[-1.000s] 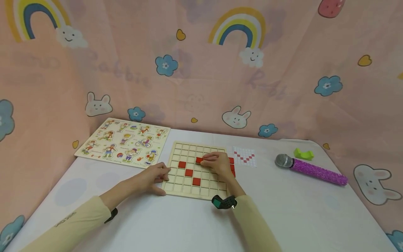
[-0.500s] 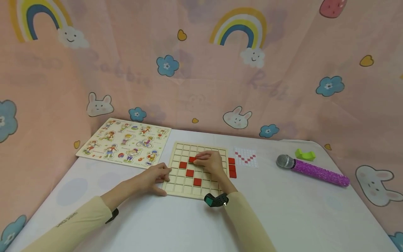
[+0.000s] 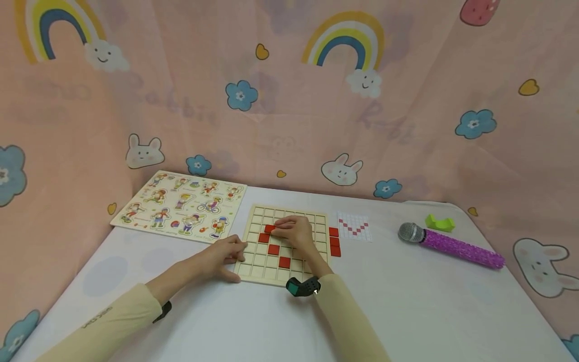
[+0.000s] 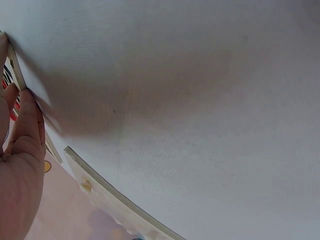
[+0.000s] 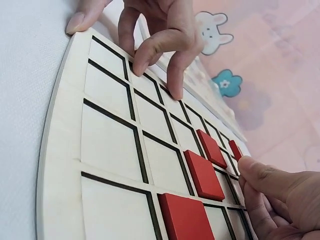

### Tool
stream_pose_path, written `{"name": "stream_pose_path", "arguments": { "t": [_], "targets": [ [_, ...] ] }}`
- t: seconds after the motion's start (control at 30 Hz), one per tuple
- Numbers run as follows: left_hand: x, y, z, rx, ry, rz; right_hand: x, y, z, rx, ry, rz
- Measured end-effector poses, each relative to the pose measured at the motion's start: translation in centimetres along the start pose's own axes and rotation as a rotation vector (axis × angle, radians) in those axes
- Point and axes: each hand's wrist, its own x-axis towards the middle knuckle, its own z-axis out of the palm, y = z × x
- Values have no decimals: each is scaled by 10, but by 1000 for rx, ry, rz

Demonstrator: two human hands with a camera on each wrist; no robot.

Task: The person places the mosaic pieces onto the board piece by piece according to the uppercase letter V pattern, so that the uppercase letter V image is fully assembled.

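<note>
Right grip [image 3: 295,234], pinched red tile [image 3: 269,229], shifted left

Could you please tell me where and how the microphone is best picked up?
I would grip the microphone around the middle of its purple handle, coming from above and the person's near side. The handle is long, slim and lies on its side on the table; the green piece sits behind it, so an approach from the far side seems more awkward.

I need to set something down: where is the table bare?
Free: white table nearer than the microphone, right of the right sleeve; also between it and the left sleeve, before the grid board.
Crowded: around that board: left hand, right hand, red tiles, pattern card.
</note>
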Motion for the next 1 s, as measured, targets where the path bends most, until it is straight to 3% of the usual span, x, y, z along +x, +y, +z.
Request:
{"name": "stream_pose_path", "arguments": {
  "t": [0.47, 1.0],
  "targets": [
    [0, 0, 1, 8, 0, -4, 0, -3, 20, -24, 23, -47],
    [2, -3, 2, 37, -1, -2, 5, -5, 26, -50, 21, -88]
  ]
}}
